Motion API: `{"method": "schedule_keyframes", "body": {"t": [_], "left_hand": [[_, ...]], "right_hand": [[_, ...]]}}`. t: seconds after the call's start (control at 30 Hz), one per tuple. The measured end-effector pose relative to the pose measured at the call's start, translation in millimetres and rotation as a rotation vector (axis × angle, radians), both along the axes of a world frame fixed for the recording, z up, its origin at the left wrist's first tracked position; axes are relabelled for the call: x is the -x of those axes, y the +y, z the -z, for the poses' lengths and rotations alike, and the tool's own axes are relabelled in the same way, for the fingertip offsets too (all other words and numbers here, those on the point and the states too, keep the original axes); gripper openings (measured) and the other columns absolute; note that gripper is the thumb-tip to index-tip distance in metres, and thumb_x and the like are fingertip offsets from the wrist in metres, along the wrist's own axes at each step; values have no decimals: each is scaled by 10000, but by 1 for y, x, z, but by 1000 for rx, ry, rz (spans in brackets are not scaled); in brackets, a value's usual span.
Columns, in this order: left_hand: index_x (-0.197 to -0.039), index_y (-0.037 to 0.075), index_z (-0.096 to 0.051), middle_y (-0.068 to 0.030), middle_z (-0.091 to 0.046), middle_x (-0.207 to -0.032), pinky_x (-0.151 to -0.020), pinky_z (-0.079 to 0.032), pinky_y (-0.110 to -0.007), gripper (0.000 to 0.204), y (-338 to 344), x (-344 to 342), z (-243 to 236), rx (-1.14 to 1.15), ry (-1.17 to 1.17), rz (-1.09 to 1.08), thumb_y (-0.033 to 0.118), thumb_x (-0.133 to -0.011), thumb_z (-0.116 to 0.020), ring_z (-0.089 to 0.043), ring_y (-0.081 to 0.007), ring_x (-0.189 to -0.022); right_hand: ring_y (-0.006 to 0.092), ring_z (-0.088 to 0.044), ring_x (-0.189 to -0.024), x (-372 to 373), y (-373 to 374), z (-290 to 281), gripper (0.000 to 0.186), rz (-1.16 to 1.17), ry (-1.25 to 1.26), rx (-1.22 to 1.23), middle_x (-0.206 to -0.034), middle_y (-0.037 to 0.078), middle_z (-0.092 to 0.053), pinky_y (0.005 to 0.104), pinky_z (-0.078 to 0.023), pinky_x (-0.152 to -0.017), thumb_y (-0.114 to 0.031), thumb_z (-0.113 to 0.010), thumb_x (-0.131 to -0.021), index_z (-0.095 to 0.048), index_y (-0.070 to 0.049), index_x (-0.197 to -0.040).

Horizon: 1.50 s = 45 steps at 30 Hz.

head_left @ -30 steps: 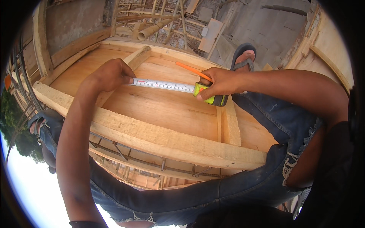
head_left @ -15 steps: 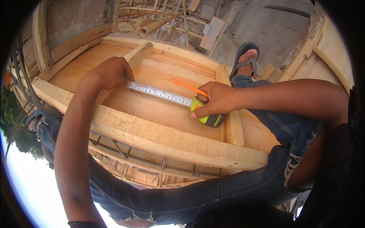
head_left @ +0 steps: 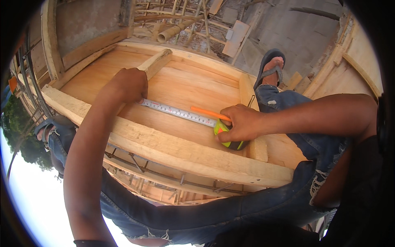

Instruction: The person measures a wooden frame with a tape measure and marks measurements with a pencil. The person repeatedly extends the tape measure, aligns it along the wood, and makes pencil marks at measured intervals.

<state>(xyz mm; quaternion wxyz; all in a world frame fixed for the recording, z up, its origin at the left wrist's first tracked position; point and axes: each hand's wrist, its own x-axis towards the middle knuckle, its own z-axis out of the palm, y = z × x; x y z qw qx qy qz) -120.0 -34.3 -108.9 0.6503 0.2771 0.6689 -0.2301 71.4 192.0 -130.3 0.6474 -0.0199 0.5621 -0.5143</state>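
A tape measure [head_left: 230, 142] with a yellow-green and black case sits in my right hand [head_left: 242, 122], whose fingers wrap round it. The same hand also keeps an orange pencil [head_left: 205, 113] that points left above the blade. From the case a white blade [head_left: 177, 111] runs left to my left hand [head_left: 132, 85]. That hand is closed at the blade's end, beside a wooden crosspiece [head_left: 155, 64]; the tip itself is hidden. Under the blade lies a plywood panel [head_left: 185, 88], framed by rough timber battens [head_left: 193, 154]. A second crosspiece [head_left: 259, 149] stands by the tape case.
My sandalled foot [head_left: 271, 70] rests beyond the panel's right end. Below the near batten, steel rods [head_left: 164, 176] and timber show in a gap. Bamboo poles [head_left: 175, 32] and rubble lie beyond. Cables [head_left: 35, 78] run at the left, and a plywood wall [head_left: 358, 53] stands at the right.
The whole view has shifted, so the scene sits slightly lower and further right. My right hand has turned a little over the tape case. Both hands keep their hold.
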Motion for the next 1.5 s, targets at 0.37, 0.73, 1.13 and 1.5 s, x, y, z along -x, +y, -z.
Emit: {"method": "schedule_keyframes", "body": {"t": [0.37,0.73,1.13,1.5], "left_hand": [[-752,89,-728,-135,-696,-809,-893,-450,-405,68,-1,-15,-10,-25,240,129,49,-709,-694,-673,-280,-822],[-725,99,-739,-137,-695,-802,-896,-442,-373,107,2,-10,-22,-9,131,176,31,-751,-661,-663,-266,-826],[-748,-2,-704,-199,-681,-816,-858,-488,-398,96,12,-9,-28,9,175,138,19,-756,-610,-664,-334,-839],[-749,-25,-694,-216,-678,-831,-846,-506,-400,94,7,-7,-27,37,129,129,17,-747,-610,-663,-350,-861]], "right_hand": [[331,-616,-884,7,-9,-11,560,-2,49,10,-903,222,-609,390,-499,-753,-460,-743,-676,-606,48,-864],[335,-638,-840,-6,-13,-11,500,53,70,-1,-877,223,-632,402,-521,-760,-420,-682,-688,-619,53,-837],[318,-618,-809,13,-14,-11,491,-43,-37,47,-842,224,-602,387,-504,-721,-399,-724,-663,-590,54,-799],[297,-645,-691,22,-12,-11,494,-93,-51,69,-711,181,-631,372,-516,-636,-422,-740,-640,-614,42,-755]]}}
